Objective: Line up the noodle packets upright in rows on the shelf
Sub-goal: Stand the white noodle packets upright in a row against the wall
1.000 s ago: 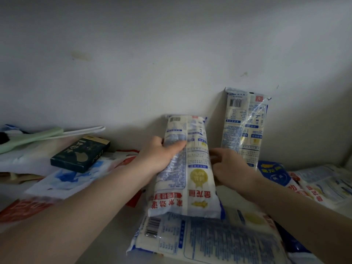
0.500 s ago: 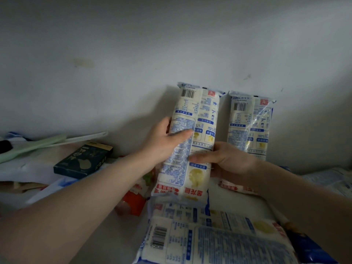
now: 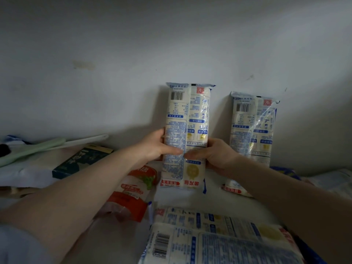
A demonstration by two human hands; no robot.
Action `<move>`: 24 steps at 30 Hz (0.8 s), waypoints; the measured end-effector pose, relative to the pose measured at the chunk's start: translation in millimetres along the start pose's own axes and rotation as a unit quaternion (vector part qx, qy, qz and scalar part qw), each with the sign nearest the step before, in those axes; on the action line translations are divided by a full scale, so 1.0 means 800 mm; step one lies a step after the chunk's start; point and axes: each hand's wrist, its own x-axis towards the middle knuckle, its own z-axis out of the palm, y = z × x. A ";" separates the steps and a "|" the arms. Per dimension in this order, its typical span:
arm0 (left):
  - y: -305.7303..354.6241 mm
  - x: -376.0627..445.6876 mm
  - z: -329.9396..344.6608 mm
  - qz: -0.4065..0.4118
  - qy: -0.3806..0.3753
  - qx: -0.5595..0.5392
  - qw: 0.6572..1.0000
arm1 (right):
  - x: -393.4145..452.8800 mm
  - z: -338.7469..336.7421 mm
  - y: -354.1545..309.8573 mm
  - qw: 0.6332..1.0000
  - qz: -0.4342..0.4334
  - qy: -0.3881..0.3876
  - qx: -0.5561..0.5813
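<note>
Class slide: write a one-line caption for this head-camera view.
Both hands, left and right, stand a noodle packet upright against the wall, beside another upright packet.

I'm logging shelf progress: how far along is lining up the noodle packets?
Done: one upright packet stands against the wall. In hand: the left hand and right hand grip a second packet, upright beside it, with a gap. Left: flat packets in front lie unsorted.
</note>
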 end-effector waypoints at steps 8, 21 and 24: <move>-0.005 0.015 0.001 -0.005 0.031 -0.016 0.999 | 0.028 -0.006 0.003 1.000 0.020 -0.005 0.011; -0.036 0.018 0.005 -0.055 -0.014 0.050 0.997 | 0.025 -0.009 0.034 0.996 0.069 -0.001 -0.063; -0.042 0.016 0.007 -0.075 -0.060 0.113 0.989 | 0.019 -0.011 0.043 0.995 0.081 -0.002 -0.053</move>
